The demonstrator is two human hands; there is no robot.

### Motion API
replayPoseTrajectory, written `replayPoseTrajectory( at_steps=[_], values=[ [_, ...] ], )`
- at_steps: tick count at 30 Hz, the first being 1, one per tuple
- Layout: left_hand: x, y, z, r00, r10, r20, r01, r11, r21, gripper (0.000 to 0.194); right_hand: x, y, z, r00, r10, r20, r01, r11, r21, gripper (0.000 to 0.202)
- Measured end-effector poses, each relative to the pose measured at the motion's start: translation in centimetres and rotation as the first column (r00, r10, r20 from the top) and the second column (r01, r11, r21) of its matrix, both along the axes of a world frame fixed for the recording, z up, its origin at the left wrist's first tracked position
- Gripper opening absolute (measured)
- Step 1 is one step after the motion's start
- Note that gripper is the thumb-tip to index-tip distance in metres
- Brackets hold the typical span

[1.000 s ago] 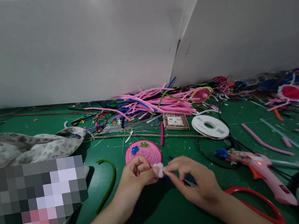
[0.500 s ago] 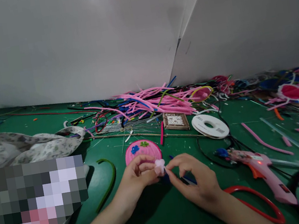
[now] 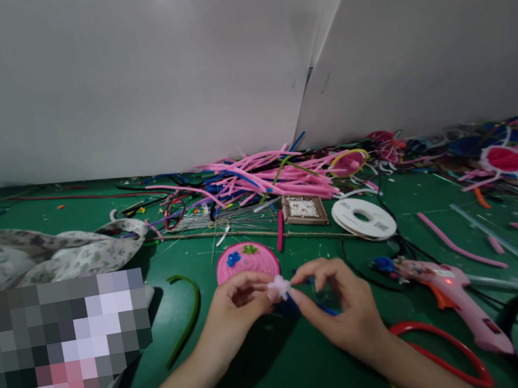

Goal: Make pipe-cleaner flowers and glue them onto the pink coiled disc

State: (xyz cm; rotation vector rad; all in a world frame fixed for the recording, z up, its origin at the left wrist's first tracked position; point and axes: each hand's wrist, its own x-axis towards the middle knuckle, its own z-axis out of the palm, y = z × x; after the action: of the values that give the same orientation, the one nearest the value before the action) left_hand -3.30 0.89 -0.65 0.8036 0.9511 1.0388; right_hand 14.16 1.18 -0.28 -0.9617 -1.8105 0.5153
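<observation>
A small pale pink flower (image 3: 282, 287) is held between my two hands, above the green table. My left hand (image 3: 241, 309) pinches its left side between thumb and fingers. From the right, the thumb and index finger of my right hand (image 3: 339, 300) close on the flower's edge, the other fingers curled. Just behind my left hand lies a pink coiled disc (image 3: 251, 267), its lower edge partly hidden by the fingers. On the disc sit a blue flower (image 3: 233, 259) and a green flower (image 3: 250, 249). Something blue lies under my hands, mostly hidden.
A pink glue gun (image 3: 454, 294) with a lit red light lies at the right, beside red-handled scissors (image 3: 444, 348). Behind are a white spool (image 3: 364, 219), a small bead-filled frame (image 3: 305, 210) and heaped pink strips (image 3: 276, 178). A green strip (image 3: 192, 311) lies left.
The flower has turned and shifted slightly right and down. My right hand's index finger and thumb have changed their hold on it; my left hand has barely moved.
</observation>
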Motion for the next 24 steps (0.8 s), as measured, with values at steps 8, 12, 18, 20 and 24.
replayPoseTrajectory(
  at_steps=[8,12,18,20,24],
  values=[
    [0.08,-0.08,0.44,0.999,-0.021,-0.042,0.021,1.000,-0.010,0.023,-0.04,0.36,0.40,0.985,0.030,-0.170,-0.083,0.944,-0.319,0.027],
    [0.09,0.04,0.35,0.997,-0.042,-0.058,0.039,0.998,-0.046,0.024,-0.13,0.40,0.36,0.981,0.009,-0.193,-0.072,0.944,-0.321,0.028],
    [0.05,0.13,0.03,0.998,-0.060,0.011,0.060,0.996,-0.059,0.023,-0.14,0.62,0.41,0.979,0.022,-0.201,-0.086,0.945,-0.315,0.028],
    [0.03,0.12,-0.05,0.997,-0.059,0.045,0.062,0.996,-0.067,0.021,-0.19,0.65,0.49,0.979,0.023,-0.202,-0.087,0.946,-0.313,0.028],
    [0.03,0.03,-0.12,0.996,-0.048,0.072,0.053,0.995,-0.080,0.020,-0.27,0.59,0.53,0.974,0.026,-0.226,-0.102,0.938,-0.331,0.028]
  ],
)
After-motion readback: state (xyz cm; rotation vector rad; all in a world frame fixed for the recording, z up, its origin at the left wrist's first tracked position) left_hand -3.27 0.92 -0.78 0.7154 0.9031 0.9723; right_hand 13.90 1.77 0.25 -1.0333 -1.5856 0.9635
